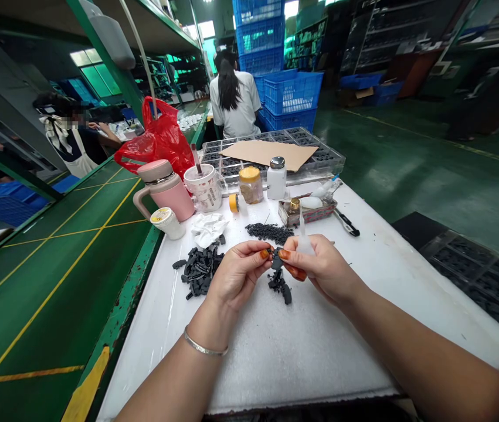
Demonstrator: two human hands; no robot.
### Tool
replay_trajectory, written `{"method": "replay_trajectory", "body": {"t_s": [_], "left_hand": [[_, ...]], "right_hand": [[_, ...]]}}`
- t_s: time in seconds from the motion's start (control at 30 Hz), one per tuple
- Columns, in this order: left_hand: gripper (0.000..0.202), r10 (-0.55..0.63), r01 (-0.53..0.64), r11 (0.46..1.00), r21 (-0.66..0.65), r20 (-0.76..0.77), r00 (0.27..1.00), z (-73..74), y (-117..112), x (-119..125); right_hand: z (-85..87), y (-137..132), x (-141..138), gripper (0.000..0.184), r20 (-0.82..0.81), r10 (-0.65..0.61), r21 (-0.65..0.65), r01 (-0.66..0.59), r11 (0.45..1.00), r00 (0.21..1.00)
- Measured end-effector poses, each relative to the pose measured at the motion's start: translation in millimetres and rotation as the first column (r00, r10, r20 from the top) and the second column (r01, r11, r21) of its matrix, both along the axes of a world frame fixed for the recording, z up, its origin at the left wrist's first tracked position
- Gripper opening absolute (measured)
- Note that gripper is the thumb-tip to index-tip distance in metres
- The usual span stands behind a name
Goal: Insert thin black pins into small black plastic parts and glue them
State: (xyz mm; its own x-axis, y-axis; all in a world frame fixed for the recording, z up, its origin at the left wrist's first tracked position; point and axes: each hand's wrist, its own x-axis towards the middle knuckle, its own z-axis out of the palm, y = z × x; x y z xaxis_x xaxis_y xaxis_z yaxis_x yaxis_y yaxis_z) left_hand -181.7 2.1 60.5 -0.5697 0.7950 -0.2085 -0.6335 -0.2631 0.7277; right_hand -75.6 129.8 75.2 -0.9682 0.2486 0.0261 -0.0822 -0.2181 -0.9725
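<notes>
My left hand is closed, thumb and fingers pinching a tiny black piece whose shape is mostly hidden. Against it, my right hand grips a dark grey plastic part between thumb and forefinger. A small white squeeze bottle with a thin upright nozzle is also tucked in that hand. Just below the fingertips lies a little cluster of black parts. Left of my left hand is a heap of curved dark plastic parts. Beyond both hands spreads a pile of tiny black pieces.
Along the far side of the white table stand a pink thermos, a mug, a yellow-lidded jar and a white bottle. A knife lies right. The green conveyor runs left. Two people sit beyond.
</notes>
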Motion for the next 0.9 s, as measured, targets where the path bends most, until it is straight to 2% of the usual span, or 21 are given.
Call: {"method": "replay_trajectory", "body": {"t_s": [0.23, 0.43, 0.67, 0.9], "left_hand": [[0.016, 0.008, -0.009, 1.000, -0.026, -0.040, 0.999, 1.4, -0.4, -0.3], [0.017, -0.007, -0.013, 0.995, -0.104, -0.192, 0.981, 4.9, -4.1, -2.3], [0.017, -0.079, 0.032, 0.986, -0.162, -0.292, 0.953, 7.8, -4.9, -4.4], [0.019, -0.136, 0.100, 0.982, -0.159, -0.237, 0.962, 8.1, -6.4, -6.6]], "right_hand": [[0.4, 1.3, -0.2, 0.026, 0.011, -0.006, 0.036, 0.005, 0.999, 1.000], [4.8, 4.1, 3.4, 0.028, 0.082, -0.001, 0.110, -0.009, 0.994, 0.997], [6.3, 8.1, 3.9, 0.031, 0.124, 0.114, 0.031, -0.119, 0.992, 0.986], [6.4, 9.5, 3.2, 0.033, 0.114, 0.161, -0.008, -0.162, 0.987, 0.980]]}}
